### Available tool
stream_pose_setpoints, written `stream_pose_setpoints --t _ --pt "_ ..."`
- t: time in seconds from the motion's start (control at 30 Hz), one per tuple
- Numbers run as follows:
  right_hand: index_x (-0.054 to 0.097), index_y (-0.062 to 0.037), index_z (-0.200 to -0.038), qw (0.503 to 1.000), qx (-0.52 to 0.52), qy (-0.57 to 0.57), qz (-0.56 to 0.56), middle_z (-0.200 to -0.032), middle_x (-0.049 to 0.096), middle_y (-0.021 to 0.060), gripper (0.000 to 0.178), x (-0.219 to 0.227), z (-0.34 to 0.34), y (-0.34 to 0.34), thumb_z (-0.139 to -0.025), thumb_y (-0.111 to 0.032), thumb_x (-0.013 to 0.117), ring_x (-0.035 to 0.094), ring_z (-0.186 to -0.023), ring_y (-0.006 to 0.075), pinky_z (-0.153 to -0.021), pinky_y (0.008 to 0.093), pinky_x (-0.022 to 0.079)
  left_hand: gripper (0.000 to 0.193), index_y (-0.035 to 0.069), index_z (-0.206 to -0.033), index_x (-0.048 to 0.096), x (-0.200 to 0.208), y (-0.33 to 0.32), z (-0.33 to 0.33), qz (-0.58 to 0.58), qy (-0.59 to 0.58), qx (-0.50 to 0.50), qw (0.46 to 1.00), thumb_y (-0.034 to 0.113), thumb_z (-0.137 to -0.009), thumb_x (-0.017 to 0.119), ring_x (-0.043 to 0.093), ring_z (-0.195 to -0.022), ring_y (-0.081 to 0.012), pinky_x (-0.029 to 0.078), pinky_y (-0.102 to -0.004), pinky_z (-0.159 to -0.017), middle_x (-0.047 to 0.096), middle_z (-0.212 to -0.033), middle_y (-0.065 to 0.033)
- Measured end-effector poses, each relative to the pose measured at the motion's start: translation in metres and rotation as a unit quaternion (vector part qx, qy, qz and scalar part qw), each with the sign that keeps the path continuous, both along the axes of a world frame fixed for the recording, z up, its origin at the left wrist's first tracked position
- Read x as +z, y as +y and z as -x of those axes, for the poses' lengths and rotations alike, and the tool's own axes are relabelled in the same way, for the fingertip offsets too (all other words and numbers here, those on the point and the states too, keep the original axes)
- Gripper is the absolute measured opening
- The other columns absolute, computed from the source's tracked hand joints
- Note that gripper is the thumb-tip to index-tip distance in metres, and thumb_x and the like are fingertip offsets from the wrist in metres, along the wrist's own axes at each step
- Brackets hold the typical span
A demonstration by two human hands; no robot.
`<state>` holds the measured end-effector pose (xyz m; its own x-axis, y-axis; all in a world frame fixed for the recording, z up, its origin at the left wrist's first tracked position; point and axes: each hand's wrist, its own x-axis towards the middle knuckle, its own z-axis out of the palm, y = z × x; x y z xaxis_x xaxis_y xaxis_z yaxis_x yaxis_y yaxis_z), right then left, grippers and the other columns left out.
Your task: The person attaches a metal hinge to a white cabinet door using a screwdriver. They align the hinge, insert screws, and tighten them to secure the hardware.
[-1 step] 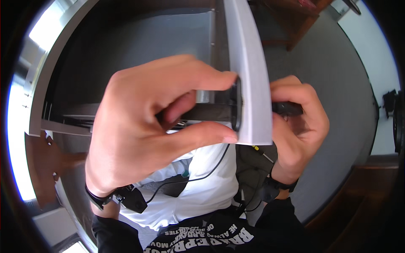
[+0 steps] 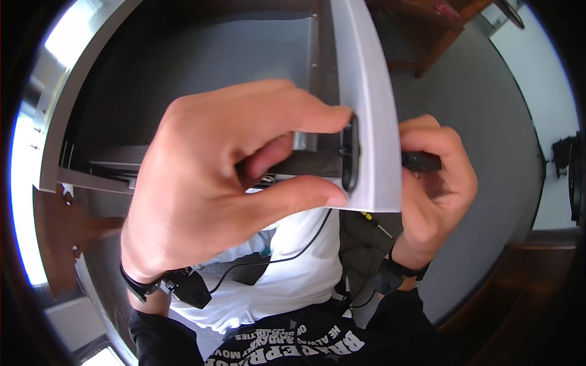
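The light grey drawer front [image 2: 373,122] stands between my two hands, seen edge-on from above. On its inner face sits a black oval fitting [image 2: 351,152]. My left hand [image 2: 207,165] is inside the drawer, finger and thumb curved round that fitting and gripping its two ends. On the outer side, my right hand [image 2: 436,183] pinches a short black piece [image 2: 421,161] that juts from the panel. Its exact kind is hard to make out, as fingers cover part of it. Both wrists wear black straps, the left with a black box and cable [image 2: 287,261].
Behind my left hand the drawer interior [image 2: 244,55] has a grey bottom and dark sides. A yellow-and-black screwdriver [image 2: 376,224] lies below the panel, near my right wrist. Brown wooden furniture [image 2: 421,36] stands at the far right, with more brown wood [image 2: 519,287] at lower right.
The drawer front, with the oval fitting and my left fingertips, sits slightly farther right in the view. Both hands keep their grips.
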<state>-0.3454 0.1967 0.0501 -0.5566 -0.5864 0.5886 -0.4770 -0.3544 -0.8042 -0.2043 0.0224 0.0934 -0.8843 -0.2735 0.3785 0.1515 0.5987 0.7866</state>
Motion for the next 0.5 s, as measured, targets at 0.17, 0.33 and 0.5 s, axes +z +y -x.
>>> stream_pose_setpoints --t 0.17,0.33,0.5 --pt "0.067 0.008 -0.101 1.0 -0.004 -0.019 0.019 -0.096 0.07 0.0175 0.026 0.0015 -0.0027 0.0005 -0.076 0.017 0.067 0.065 -0.087 0.0198 -0.078 0.0285 0.049 0.047 0.0 -0.115 0.078 -0.0054 -0.0033 0.003 0.033 0.043 -0.017 0.998 0.001 -0.07 0.092 0.033 -0.056 -0.0078 0.025 -0.0291 -0.053 0.046 -0.069 0.0008" --pt "0.066 0.0085 -0.103 0.999 -0.016 -0.024 0.023 -0.098 0.071 0.0192 0.028 -0.0005 -0.0054 0.0048 -0.076 0.017 0.066 0.066 -0.088 0.0196 -0.079 0.0286 0.052 0.046 0.001 -0.114 0.078 -0.006 -0.0031 0.0048 0.057 0.07 -0.024 0.996 0.004 -0.07 0.092 0.033 -0.054 -0.012 0.025 -0.0317 -0.052 0.044 -0.067 -0.002" --pt "0.066 0.0086 -0.107 0.999 -0.027 -0.011 0.025 -0.101 0.07 0.0186 0.031 -0.0033 -0.0075 0.0049 -0.077 0.016 0.065 0.065 -0.088 0.018 -0.08 0.0282 0.051 0.049 0.001 -0.114 0.078 -0.0063 -0.0058 0.0046 0.058 0.079 -0.041 0.994 0.01 -0.068 0.094 0.034 -0.053 -0.0127 0.025 -0.0323 -0.051 0.044 -0.065 -0.0021"
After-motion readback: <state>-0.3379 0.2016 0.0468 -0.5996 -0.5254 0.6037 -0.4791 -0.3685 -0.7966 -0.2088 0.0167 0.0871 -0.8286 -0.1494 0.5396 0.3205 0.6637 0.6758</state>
